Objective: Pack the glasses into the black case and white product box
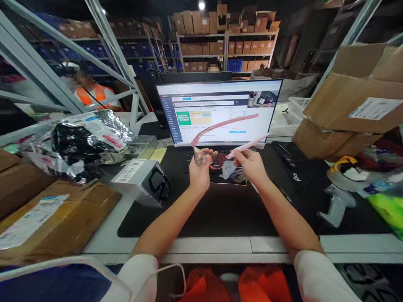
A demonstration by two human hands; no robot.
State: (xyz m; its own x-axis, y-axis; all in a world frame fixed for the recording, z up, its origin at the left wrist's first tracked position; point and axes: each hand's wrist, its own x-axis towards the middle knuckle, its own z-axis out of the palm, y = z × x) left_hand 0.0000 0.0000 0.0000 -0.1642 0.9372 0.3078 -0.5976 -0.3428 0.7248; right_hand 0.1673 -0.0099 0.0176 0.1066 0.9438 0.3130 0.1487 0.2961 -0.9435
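Note:
Both my hands hold a pair of pink-framed glasses (220, 126) up in front of the monitor (220, 111). My left hand (200, 167) is closed on the left lens end, and one pink temple arm rises from it to the right. My right hand (250, 163) pinches the other end, where the second temple arm sticks out to the right; a small tag hangs below the frame. Under the hands lies a black desk mat (214, 209) with a keyboard partly hidden behind them.
On the left are a silver bubble mailer (91, 134) holding something black, a small grey box (141, 178) and cardboard parcels (47, 218). Stacked cartons (352, 100), a handheld scanner (340, 197) and a white basket (292, 113) sit right. People sit behind the monitor; shelves of boxes beyond.

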